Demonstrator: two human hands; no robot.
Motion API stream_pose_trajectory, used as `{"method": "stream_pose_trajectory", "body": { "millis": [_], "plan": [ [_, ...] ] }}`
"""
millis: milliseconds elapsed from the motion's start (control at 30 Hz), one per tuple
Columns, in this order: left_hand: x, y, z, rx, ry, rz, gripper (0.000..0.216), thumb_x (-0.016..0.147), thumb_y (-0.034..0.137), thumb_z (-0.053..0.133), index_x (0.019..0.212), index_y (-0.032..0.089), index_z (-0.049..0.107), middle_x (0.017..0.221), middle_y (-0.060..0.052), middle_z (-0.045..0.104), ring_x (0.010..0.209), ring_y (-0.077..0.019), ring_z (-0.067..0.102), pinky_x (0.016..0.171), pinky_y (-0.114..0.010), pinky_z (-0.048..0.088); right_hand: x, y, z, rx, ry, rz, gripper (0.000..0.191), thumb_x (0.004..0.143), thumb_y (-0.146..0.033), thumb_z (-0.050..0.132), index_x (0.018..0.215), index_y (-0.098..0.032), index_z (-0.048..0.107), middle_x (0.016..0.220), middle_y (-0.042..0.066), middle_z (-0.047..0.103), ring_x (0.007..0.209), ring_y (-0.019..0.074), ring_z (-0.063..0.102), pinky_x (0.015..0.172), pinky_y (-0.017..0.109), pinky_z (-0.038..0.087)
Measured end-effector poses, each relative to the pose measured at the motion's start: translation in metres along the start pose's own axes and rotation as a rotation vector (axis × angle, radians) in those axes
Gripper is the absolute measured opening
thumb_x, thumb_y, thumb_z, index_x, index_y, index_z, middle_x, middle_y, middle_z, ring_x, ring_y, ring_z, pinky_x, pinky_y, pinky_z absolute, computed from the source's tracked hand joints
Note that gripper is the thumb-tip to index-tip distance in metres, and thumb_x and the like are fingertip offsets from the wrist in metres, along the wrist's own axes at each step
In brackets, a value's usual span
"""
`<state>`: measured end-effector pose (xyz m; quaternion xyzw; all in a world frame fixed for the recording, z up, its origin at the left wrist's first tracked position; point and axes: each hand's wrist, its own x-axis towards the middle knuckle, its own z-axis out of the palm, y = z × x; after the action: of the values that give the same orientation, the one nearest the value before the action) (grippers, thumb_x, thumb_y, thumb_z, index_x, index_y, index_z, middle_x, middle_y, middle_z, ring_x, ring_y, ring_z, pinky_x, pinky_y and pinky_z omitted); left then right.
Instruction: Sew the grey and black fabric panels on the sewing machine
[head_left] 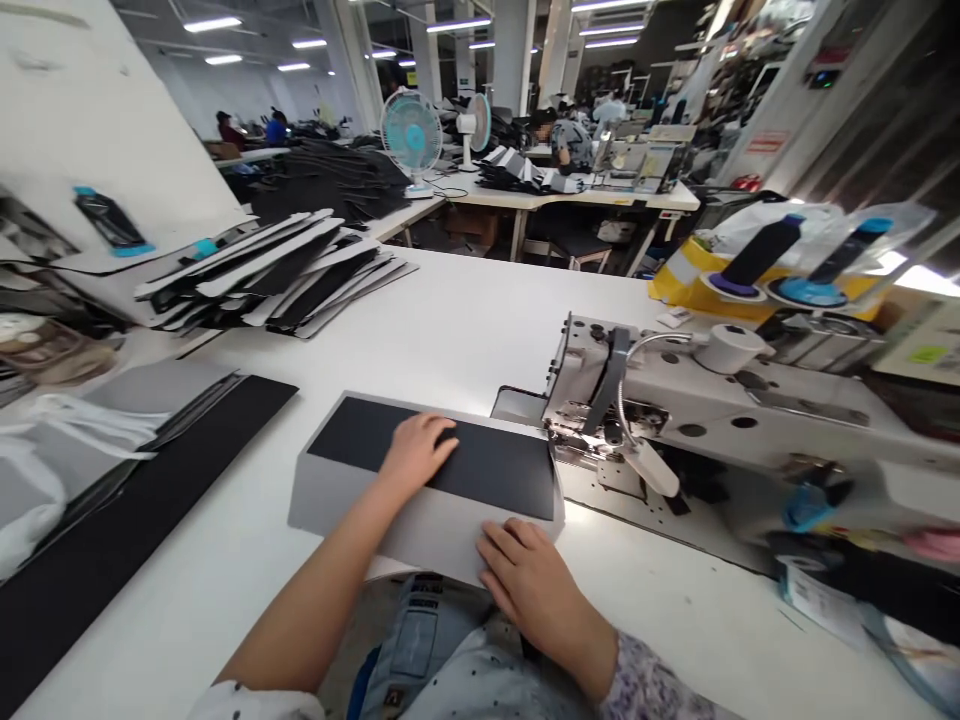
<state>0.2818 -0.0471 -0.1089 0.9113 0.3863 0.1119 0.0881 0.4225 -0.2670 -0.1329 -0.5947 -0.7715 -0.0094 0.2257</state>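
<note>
A black rectangular panel [487, 462] lies on top of a larger grey sheet [442, 525] on the white table, just left of the sewing machine [592, 400]. My left hand [414, 452] rests on the black panel, thumb and fingers apart, pressing down on it. Near the sheet's front right edge, my right hand [529, 575] lies on the grey surface with its fingers stretched out. The right end of both pieces reaches the machine's needle area, where a small lamp shines. Whether the two pieces are joined there cannot be made out.
A pile of black and grey cut pieces [277, 270] stands at the back left. Long black strips [172, 500] and white fabric lie on the left. Thread cones [757, 255] stand behind the machine. Beyond are fans [412, 135] and a seated person [571, 145].
</note>
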Motion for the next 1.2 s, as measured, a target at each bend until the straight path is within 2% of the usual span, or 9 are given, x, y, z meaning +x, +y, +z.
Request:
{"method": "stream_pose_trajectory", "body": {
  "millis": [67, 167, 233, 300, 467, 667, 867, 1067, 1200],
  "plan": [
    [-0.003, -0.048, -0.013, 0.133, 0.071, -0.264, 0.031, 0.09, 0.039, 0.044, 0.108, 0.022, 0.064, 0.111, -0.01, 0.062, 0.104, -0.0264, 0.057, 0.093, -0.04, 0.044, 0.004, -0.009, 0.01, 0.012, 0.014, 0.003, 0.029, 0.086, -0.028, 0.062, 0.115, -0.022, 0.061, 0.12, 0.007, 0.064, 0.101, 0.025, 0.055, 0.088, 0.039, 0.045],
    [-0.007, -0.105, -0.031, 0.269, 0.119, -0.56, 0.038, 0.09, 0.039, 0.041, 0.115, 0.016, 0.059, 0.113, -0.015, 0.06, 0.104, -0.0302, 0.056, 0.09, -0.041, 0.044, 0.011, -0.01, 0.016, 0.049, 0.006, 0.011, 0.027, 0.086, -0.026, 0.061, 0.113, -0.022, 0.062, 0.118, 0.006, 0.064, 0.1, 0.0255, 0.056, 0.088, 0.041, 0.047],
    [-0.008, -0.127, -0.038, 0.288, 0.09, -0.679, 0.042, 0.09, 0.04, 0.04, 0.116, 0.013, 0.058, 0.114, -0.017, 0.059, 0.105, -0.0312, 0.055, 0.091, -0.04, 0.043, 0.012, -0.008, 0.016, 0.079, 0.012, 0.019, 0.027, 0.086, -0.024, 0.061, 0.113, -0.023, 0.062, 0.118, 0.006, 0.065, 0.099, 0.0254, 0.056, 0.087, 0.041, 0.047],
    [-0.007, -0.138, -0.042, 0.276, 0.043, -0.741, 0.043, 0.09, 0.041, 0.04, 0.114, 0.011, 0.058, 0.113, -0.019, 0.06, 0.104, -0.031, 0.056, 0.091, -0.04, 0.043, 0.012, -0.006, 0.015, 0.106, 0.027, 0.028, 0.028, 0.086, -0.024, 0.06, 0.113, -0.024, 0.062, 0.118, 0.005, 0.065, 0.099, 0.0253, 0.056, 0.087, 0.041, 0.048],
    [-0.008, -0.143, -0.039, 0.262, 0.012, -0.769, 0.043, 0.089, 0.041, 0.039, 0.111, 0.011, 0.059, 0.109, -0.019, 0.061, 0.101, -0.0303, 0.058, 0.09, -0.04, 0.043, 0.01, -0.007, 0.016, 0.143, 0.04, 0.032, 0.027, 0.086, -0.023, 0.058, 0.113, -0.024, 0.063, 0.117, 0.005, 0.065, 0.1, 0.0257, 0.056, 0.087, 0.042, 0.048],
    [-0.015, -0.14, -0.035, 0.299, 0.065, -0.74, 0.042, 0.089, 0.04, 0.038, 0.112, 0.01, 0.058, 0.109, -0.019, 0.06, 0.103, -0.0308, 0.056, 0.093, -0.04, 0.042, 0.01, -0.006, 0.017, 0.163, 0.029, 0.049, 0.026, 0.086, -0.023, 0.058, 0.112, -0.024, 0.063, 0.118, 0.005, 0.065, 0.1, 0.0256, 0.054, 0.087, 0.042, 0.047],
    [-0.012, -0.141, -0.037, 0.258, 0.072, -0.773, 0.04, 0.088, 0.04, 0.04, 0.112, 0.014, 0.059, 0.111, -0.017, 0.06, 0.104, -0.0297, 0.057, 0.094, -0.04, 0.041, 0.01, -0.004, 0.017, 0.173, 0.008, 0.052, 0.028, 0.087, -0.024, 0.058, 0.115, -0.025, 0.061, 0.119, 0.004, 0.063, 0.102, 0.0248, 0.052, 0.089, 0.041, 0.045],
    [-0.009, -0.141, -0.036, 0.292, 0.067, -0.738, 0.041, 0.088, 0.039, 0.041, 0.112, 0.012, 0.06, 0.108, -0.017, 0.061, 0.103, -0.0303, 0.056, 0.094, -0.04, 0.041, 0.009, -0.004, 0.016, 0.178, -0.015, 0.046, 0.027, 0.088, -0.024, 0.059, 0.114, -0.025, 0.06, 0.118, 0.004, 0.062, 0.101, 0.0243, 0.051, 0.09, 0.041, 0.044],
    [-0.015, -0.132, -0.029, 0.392, 0.101, -0.655, 0.046, 0.092, 0.037, 0.034, 0.124, 0.012, 0.056, 0.114, -0.019, 0.06, 0.107, -0.0328, 0.054, 0.092, -0.044, 0.041, 0.011, -0.002, 0.014, 0.174, -0.041, 0.052, 0.025, 0.088, -0.026, 0.058, 0.114, -0.024, 0.059, 0.119, 0.005, 0.06, 0.101, 0.0244, 0.05, 0.091, 0.041, 0.042]
  ]
}}
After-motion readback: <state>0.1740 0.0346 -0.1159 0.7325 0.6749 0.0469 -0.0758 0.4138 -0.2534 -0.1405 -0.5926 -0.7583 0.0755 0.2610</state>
